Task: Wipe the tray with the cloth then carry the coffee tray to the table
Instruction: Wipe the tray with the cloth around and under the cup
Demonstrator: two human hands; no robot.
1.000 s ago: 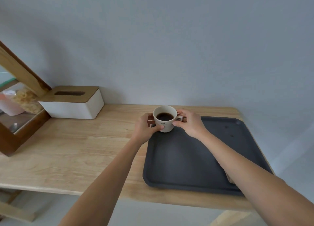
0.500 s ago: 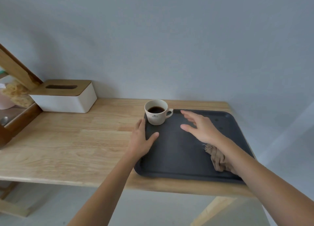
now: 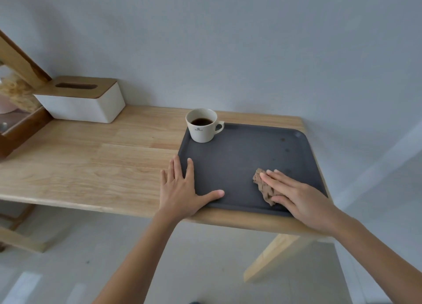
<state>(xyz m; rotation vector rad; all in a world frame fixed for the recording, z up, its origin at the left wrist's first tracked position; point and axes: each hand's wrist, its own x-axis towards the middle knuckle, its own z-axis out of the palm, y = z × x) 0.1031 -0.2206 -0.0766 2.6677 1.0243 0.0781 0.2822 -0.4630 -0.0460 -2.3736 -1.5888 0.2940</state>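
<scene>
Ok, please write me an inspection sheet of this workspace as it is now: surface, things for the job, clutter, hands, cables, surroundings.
Surface: light wooden counter, looks dry and bare on the left part.
Job's things: dark tray at the counter's right end, small spots near its far right corner; white cup with coffee stands upright in its far left corner; brown cloth lies crumpled on the tray.
Clutter: white tissue box with wooden lid by the wall; wooden-framed case at far left.
Hands: left hand flat on the tray's left edge; right hand pressing the cloth, fingers flat.
Cables: nothing seen.
Surroundings: plain grey wall, pale floor.
</scene>
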